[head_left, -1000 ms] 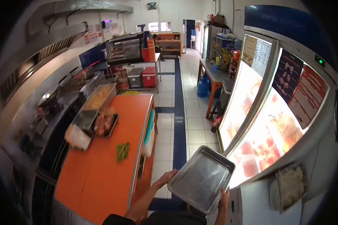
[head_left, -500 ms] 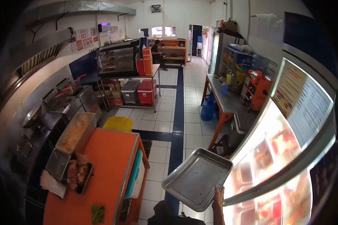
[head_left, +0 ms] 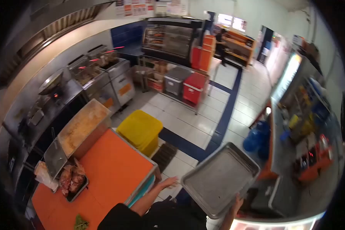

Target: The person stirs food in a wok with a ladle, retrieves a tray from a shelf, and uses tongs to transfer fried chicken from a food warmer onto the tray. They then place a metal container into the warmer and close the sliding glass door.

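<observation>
A shallow rectangular metal tray (head_left: 220, 178) is held tilted in front of me. My right hand (head_left: 237, 204) grips its near right edge. Off the tray's left side, my left hand (head_left: 167, 183) reaches forward with fingers stretched out, holding nothing and apart from the tray. Closest to that hand is the corner of the orange-topped table (head_left: 119, 163). At the table's far left lies a small dark tray of raw-looking meat (head_left: 73, 180), beside a clear-walled container (head_left: 56, 158) and a long metal pan of orange-yellow crumbly food (head_left: 84, 128).
A yellow bin (head_left: 140, 130) stands beyond the table, near a dark floor mat (head_left: 165, 156). Fryers (head_left: 99, 73) line the left wall. A glass display cabinet (head_left: 168, 40) is at the back. A cluttered side counter (head_left: 283, 153) runs along the right; a person (head_left: 220, 46) is far off.
My view has swung left and down toward the orange table. My left hand has come into view. The tray stays in my right hand, and the lit display has mostly left the view.
</observation>
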Action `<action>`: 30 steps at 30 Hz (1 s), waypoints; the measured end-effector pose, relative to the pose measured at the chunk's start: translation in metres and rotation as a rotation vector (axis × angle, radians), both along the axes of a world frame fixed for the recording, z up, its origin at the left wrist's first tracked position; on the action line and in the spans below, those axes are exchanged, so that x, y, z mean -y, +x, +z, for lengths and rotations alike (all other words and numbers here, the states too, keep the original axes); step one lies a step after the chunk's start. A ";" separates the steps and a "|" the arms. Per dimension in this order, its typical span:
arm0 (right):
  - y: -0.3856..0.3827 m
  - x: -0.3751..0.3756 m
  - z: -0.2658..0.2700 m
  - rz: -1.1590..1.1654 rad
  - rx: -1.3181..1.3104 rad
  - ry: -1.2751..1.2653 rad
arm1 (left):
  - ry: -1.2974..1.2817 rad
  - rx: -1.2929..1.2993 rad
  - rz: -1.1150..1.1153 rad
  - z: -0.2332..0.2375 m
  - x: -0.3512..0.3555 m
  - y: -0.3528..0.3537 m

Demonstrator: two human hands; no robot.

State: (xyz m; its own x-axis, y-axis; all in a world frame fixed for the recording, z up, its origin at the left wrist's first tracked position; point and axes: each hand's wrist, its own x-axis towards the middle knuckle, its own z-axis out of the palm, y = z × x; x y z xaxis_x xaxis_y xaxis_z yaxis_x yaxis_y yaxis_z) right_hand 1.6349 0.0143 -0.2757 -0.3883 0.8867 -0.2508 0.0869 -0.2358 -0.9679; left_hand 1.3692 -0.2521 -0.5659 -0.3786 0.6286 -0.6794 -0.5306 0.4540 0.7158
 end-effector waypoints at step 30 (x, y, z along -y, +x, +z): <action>-1.066 -0.136 -0.018 1.255 0.081 0.185 | -0.190 -0.617 0.980 0.241 -0.085 -0.721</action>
State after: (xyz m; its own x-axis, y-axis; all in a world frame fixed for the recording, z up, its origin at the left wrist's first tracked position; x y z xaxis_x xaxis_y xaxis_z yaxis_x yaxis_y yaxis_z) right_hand 0.5687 0.1502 -0.2933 -0.9728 -0.0533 -0.2252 0.2117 0.1889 -0.9589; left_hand 0.6478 -0.1670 -0.3247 -0.9425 -0.2063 -0.2629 -0.2993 0.1709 0.9387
